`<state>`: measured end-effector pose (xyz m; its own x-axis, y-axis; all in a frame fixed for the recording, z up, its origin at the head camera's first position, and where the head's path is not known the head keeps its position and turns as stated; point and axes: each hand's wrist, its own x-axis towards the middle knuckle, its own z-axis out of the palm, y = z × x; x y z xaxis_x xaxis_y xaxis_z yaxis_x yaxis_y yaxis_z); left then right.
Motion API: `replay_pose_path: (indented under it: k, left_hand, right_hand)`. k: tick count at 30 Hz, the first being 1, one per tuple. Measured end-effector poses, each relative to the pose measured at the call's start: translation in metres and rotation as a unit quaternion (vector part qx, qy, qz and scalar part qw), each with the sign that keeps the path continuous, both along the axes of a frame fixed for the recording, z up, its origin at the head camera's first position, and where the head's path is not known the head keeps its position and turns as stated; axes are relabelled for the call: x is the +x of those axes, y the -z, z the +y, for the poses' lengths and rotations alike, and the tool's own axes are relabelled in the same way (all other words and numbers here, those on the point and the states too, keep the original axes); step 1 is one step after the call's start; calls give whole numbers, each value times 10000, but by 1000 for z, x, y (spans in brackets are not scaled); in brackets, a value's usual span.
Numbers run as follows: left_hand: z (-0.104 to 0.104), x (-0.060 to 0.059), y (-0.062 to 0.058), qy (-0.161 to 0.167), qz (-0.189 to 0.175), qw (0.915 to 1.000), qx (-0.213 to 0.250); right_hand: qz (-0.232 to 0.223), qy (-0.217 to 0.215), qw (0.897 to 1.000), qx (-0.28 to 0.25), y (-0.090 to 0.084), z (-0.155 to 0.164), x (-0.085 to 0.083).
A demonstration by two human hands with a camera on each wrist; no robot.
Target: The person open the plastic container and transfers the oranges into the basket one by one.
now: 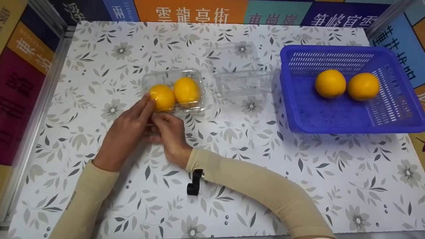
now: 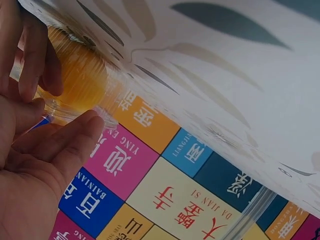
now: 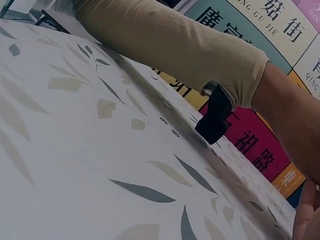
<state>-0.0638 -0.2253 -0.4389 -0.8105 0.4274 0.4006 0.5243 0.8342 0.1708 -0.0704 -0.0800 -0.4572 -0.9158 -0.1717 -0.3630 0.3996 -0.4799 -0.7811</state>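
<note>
Grip: left hand (image 1: 127, 121) has extended fingers against the near-left corner of a clear, rectangular plastic box (image 1: 156, 78), not wrapped round it. Right hand (image 1: 172, 136) is at the box's near edge, fingers bent; can't tell whether it pinches the rim, fingertips bunched and partly hidden.

Box sits just beyond the fingertips, flat on the white tabletop with grey-and-beige leaf print (image 1: 132, 205). Shiny, thin-walled, glare on the near edge. Two round, smooth yellow-orange fruits inside: nearer fruit (image 1: 162, 96) right at the left fingertips, farther fruit (image 1: 186, 91) to its right. Clear plastic shows over the fruit; can't tell if the near edge is latched.

Edges: table's left edge well apart from the hands, far edge well beyond the box. Right of the grip, a second clear plastic box (image 1: 245, 83) stands near, lid hinged back. Farther right, a blue-purple slotted plastic basket (image 1: 352, 129) holds two more yellow-orange fruits (image 1: 330, 83). Bare printed tabletop runs between the right forearm and basket. Black strap piece (image 1: 196, 182) hangs off the right wrist.
</note>
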Motion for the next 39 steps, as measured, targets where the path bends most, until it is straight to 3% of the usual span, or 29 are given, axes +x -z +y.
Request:
replay_pose_path:
  k: [17,26,32,39]
  left_hand:
    - [0,0,2,13,105,9999,-54]
    - [-1,-3,-2,161,220,9994,-222]
    - [-3,-7,-7,431,537,9953,-685]
    - [-2,-13,-16,777,1040,9787,-1590]
  right_hand:
    - [-64,175,9997,140,7,-4,-1]
    - [-67,585,9979,274,6,-9,-1]
    - [102,654,9970,413,7,-10,1]
    - [270,713,9966,304,9,-11,2]
